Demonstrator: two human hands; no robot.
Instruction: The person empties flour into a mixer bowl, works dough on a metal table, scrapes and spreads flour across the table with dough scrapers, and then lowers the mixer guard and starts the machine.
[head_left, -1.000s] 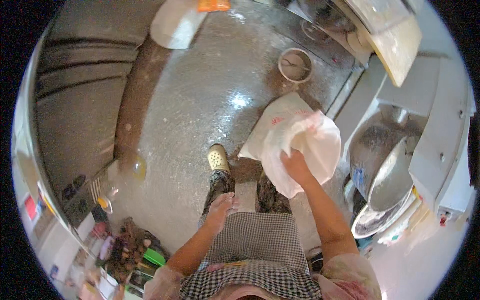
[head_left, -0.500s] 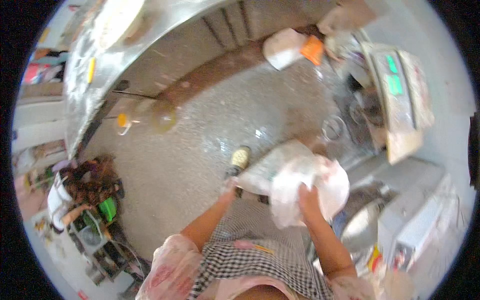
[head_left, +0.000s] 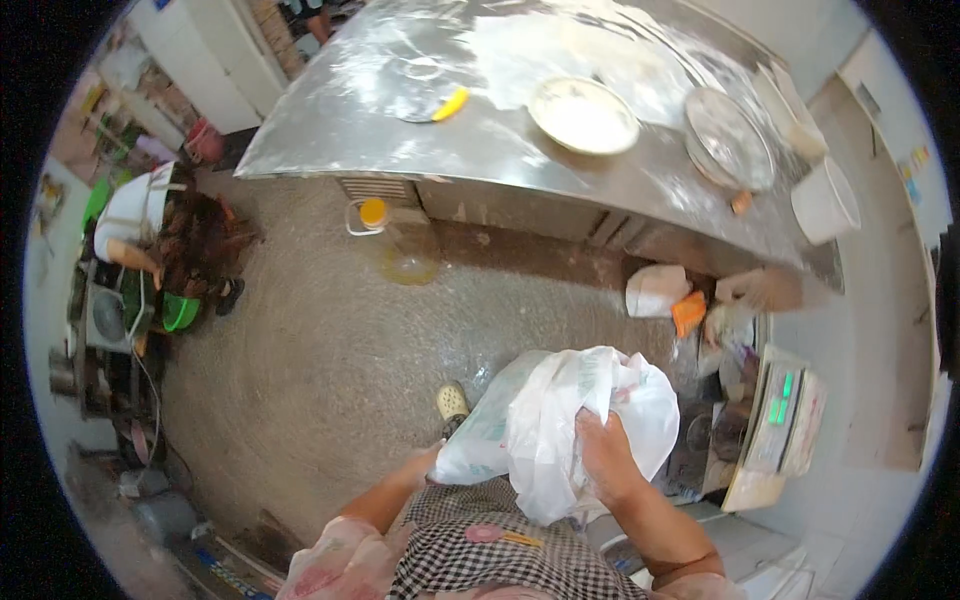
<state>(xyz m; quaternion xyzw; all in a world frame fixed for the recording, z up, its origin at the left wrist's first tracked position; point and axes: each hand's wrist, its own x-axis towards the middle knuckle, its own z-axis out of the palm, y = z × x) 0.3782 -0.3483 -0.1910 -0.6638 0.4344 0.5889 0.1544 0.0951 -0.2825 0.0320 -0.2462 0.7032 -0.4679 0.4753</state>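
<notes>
In front of my apron is a large white plastic sack (head_left: 555,430) with faint green print, full and lying at a slant. My right hand (head_left: 607,455) is closed on its bunched plastic near the top. At the sack's lower left corner, my left hand (head_left: 428,463) grips the edge, its fingers partly hidden. Below the sack a pale yellow clog (head_left: 452,402) shows on the floor.
A floury steel table (head_left: 480,150) carries a bowl of white powder (head_left: 584,113), a sieve (head_left: 728,138), a yellow-handled scraper (head_left: 450,104) and a white bucket (head_left: 826,201). An oil jug (head_left: 405,250) stands on the floor. Right is a lit scale (head_left: 780,420); left, another person (head_left: 140,225) bends.
My view has turned right and lifted, bringing more of the steel table into sight. Both hands still hold the white sack, which stays in front of me.
</notes>
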